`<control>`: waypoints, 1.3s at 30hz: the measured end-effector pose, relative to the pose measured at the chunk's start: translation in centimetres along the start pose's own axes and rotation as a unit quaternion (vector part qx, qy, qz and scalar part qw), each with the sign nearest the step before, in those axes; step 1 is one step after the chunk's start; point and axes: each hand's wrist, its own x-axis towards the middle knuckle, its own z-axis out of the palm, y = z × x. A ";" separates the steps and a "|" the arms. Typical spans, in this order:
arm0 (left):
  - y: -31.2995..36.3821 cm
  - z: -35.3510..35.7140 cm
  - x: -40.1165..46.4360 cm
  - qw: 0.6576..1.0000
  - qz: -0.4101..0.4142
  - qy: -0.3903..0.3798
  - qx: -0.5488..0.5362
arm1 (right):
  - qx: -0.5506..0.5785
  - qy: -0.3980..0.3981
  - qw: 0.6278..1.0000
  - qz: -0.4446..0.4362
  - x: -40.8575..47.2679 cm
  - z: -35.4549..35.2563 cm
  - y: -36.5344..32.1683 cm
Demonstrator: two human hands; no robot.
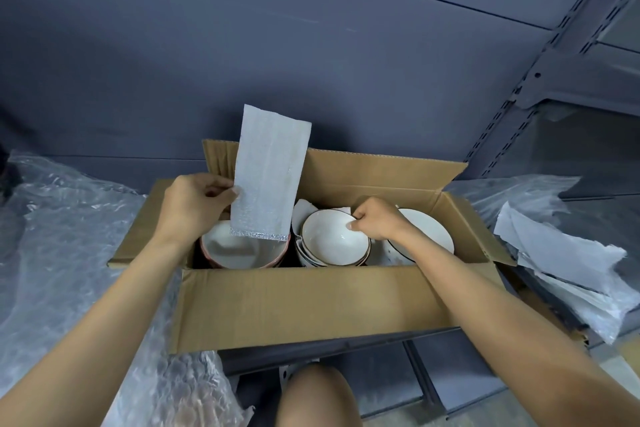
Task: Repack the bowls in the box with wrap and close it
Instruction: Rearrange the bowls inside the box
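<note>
two hands over the box (277, 302): left hand (194, 208) with foam sheet (270, 170), right hand (375, 222) on bowl (332, 243)

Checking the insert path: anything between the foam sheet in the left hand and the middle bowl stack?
Nothing solid. The foam sheet hangs over the left bowl; only the right hand, gripping the middle stack's top bowl, is there.

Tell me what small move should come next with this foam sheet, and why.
Probably lower the foam sheet in the left hand into the box, beside or under the middle bowl whose rim the right hand pinches. The stacked bowls look bare against each other, and the flaps stand open.
</note>
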 end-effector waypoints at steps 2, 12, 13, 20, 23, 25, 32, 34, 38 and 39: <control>0.0 0.0 -0.1 1.000 0.003 0.001 -0.007 | 0.005 0.008 1.000 0.004 -0.3 0.0 -0.1; 1.0 0.6 -0.1 0.999 0.018 -0.012 0.024 | 0.102 0.111 0.988 -0.027 -2.6 -4.3 2.0; 1.3 1.0 -0.1 0.999 0.019 -0.017 0.027 | 0.122 0.121 0.985 -0.026 -2.9 -5.2 2.5; 2.4 5.0 -0.6 0.990 0.049 -0.106 0.082 | 0.198 0.204 0.959 -0.004 -5.5 -9.8 6.8; 2.5 6.7 -0.6 0.980 0.064 -0.129 0.136 | 0.215 0.222 0.951 0.022 -6.5 -10.5 8.3; 2.5 7.7 -0.7 0.972 0.076 -0.144 0.171 | 0.219 0.228 0.948 0.030 -7.2 -10.5 8.9; 2.8 10.3 -0.1 0.938 0.101 -0.210 0.259 | 0.227 0.213 0.949 0.044 -7.7 -9.7 9.8; 2.9 10.9 0.1 0.926 0.105 -0.225 0.284 | 0.231 0.209 0.949 0.043 -7.4 -9.6 9.7; 2.7 11.8 0.6 0.902 0.115 -0.254 0.329 | 0.243 0.206 0.947 0.035 -6.5 -9.2 9.8; 2.5 12.0 0.9 0.898 0.119 -0.257 0.336 | 0.243 0.204 0.948 0.032 -6.3 -9.0 9.8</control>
